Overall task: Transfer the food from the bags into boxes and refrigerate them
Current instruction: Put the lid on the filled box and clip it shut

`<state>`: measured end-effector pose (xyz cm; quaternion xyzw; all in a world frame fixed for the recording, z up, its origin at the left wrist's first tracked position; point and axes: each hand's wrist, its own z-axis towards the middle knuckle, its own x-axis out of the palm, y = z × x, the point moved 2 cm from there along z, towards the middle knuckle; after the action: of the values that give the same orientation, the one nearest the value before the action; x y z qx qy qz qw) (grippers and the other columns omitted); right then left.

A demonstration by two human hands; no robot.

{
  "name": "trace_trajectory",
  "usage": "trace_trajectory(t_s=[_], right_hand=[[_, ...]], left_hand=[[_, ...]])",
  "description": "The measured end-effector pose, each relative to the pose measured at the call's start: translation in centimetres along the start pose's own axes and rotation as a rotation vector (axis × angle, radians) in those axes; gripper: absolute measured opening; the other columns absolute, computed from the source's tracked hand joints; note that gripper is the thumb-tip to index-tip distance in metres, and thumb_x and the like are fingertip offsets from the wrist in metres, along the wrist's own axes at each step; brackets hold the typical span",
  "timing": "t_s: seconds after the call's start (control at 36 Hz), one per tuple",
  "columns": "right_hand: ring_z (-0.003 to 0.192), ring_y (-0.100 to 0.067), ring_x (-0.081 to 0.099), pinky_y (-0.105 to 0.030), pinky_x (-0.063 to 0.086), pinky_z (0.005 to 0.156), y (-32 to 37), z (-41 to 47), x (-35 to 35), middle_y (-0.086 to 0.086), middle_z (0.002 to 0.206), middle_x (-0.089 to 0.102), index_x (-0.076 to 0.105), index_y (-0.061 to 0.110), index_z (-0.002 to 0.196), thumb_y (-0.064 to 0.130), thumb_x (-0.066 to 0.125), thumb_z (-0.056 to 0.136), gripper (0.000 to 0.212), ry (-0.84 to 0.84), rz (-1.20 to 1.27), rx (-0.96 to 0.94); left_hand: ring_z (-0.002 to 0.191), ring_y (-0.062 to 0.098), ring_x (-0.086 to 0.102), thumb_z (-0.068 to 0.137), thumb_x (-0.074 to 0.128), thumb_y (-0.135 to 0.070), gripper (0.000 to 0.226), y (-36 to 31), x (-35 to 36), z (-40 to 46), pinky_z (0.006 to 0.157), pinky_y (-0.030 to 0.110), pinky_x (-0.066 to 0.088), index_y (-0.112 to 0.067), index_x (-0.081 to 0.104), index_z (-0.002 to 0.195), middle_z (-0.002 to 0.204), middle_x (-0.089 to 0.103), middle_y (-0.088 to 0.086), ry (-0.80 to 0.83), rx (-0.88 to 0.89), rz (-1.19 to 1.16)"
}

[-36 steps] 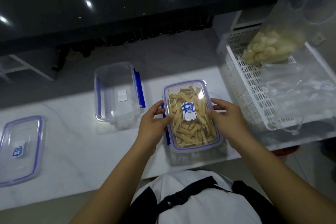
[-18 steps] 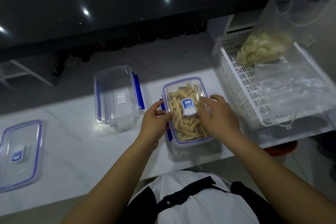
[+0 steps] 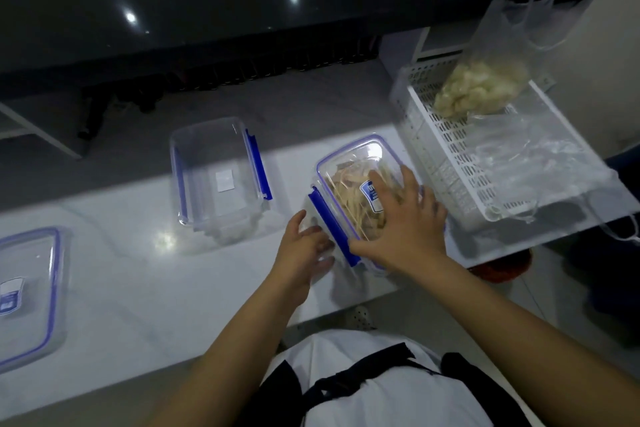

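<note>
A clear box with a blue-rimmed lid (image 3: 353, 163) sits on the white counter (image 3: 145, 288), filled with pale strips of food. My right hand (image 3: 401, 222) lies flat on the lid with fingers spread, pressing down. My left hand (image 3: 304, 246) touches the box's left side just below the blue clasp (image 3: 332, 229), which sticks outward unlatched. An empty clear box (image 3: 218, 177) with blue clasps stands to the left. A thin plastic bag of pale food chunks (image 3: 481, 90) rests in the white basket (image 3: 446, 163) at the right.
A loose blue-rimmed lid (image 3: 27, 291) lies at the counter's far left. A crumpled empty plastic bag (image 3: 540, 163) fills the basket's near half. A dark glossy surface runs behind the counter. The counter's front edge is close to my body.
My right hand moved from the box's right edge onto the top of the lid. My left hand slid lower along the left side to the blue clasp, which now stands out.
</note>
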<state>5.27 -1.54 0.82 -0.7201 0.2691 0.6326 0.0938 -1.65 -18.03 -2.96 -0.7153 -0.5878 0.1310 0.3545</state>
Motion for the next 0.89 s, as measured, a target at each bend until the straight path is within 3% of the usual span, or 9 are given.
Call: trace_trajectory(t_s=[0.08,0.28,0.36,0.58,0.72,0.89], right_hand=[[0.146,-0.040,0.009,-0.062,0.018,0.112,-1.3,-2.2,-1.0,0.006,0.162,-0.010,-0.004,0.057,0.146,0.091,0.047,0.046,0.117,0.011,0.049,0.012],[0.148,-0.035,0.009,-0.055,0.019,0.116,-4.4,-8.1,-1.6,0.007,0.164,-0.012,-0.012,0.071,0.137,0.087,0.043,0.047,0.107,0.104,-0.060,0.005],[0.148,-0.037,0.007,-0.056,0.018,0.116,-3.7,-7.2,-1.1,0.007,0.163,-0.015,-0.010,0.066,0.143,0.087,0.043,0.048,0.110,0.130,-0.068,0.013],[0.145,-0.043,0.011,-0.056,0.019,0.113,-0.7,-2.6,-0.3,-0.001,0.164,-0.010,-0.004,0.056,0.148,0.086,0.042,0.047,0.116,0.119,-0.053,0.039],[0.148,-0.041,0.004,-0.059,0.014,0.115,-2.1,-4.6,-1.1,0.007,0.164,-0.013,0.002,0.059,0.148,0.086,0.045,0.046,0.114,0.116,-0.012,0.047],[0.148,-0.041,0.007,-0.063,0.017,0.114,-2.0,-3.4,-2.2,0.011,0.161,-0.010,-0.001,0.061,0.145,0.090,0.048,0.047,0.115,-0.029,0.049,0.058]], left_hand=[[0.084,0.027,0.077,0.094,0.064,-0.008,0.068,0.5,0.4,0.0,0.062,0.035,0.061,-0.031,0.032,0.150,0.099,0.077,0.013,0.082,-0.028,-0.024],[0.086,0.027,0.075,0.092,0.065,-0.002,0.055,0.7,0.4,0.5,0.055,0.031,0.058,-0.025,0.050,0.140,0.120,0.070,0.017,0.120,0.028,-0.067],[0.098,0.032,0.074,0.093,0.064,-0.003,0.049,0.6,0.5,0.7,0.058,0.030,0.058,-0.027,0.055,0.135,0.115,0.073,0.013,0.119,0.065,-0.030],[0.094,0.032,0.075,0.096,0.060,-0.002,0.051,0.7,0.2,0.6,0.060,0.032,0.060,-0.026,0.051,0.141,0.115,0.072,0.015,0.115,0.085,-0.007],[0.094,0.030,0.075,0.095,0.060,-0.001,0.054,0.7,0.1,0.7,0.059,0.031,0.059,-0.026,0.050,0.142,0.115,0.072,0.015,0.125,0.083,-0.009],[0.097,0.029,0.075,0.096,0.060,-0.003,0.054,0.9,0.1,0.7,0.071,0.044,0.063,-0.030,0.050,0.142,0.114,0.073,0.012,0.132,0.083,-0.012]])
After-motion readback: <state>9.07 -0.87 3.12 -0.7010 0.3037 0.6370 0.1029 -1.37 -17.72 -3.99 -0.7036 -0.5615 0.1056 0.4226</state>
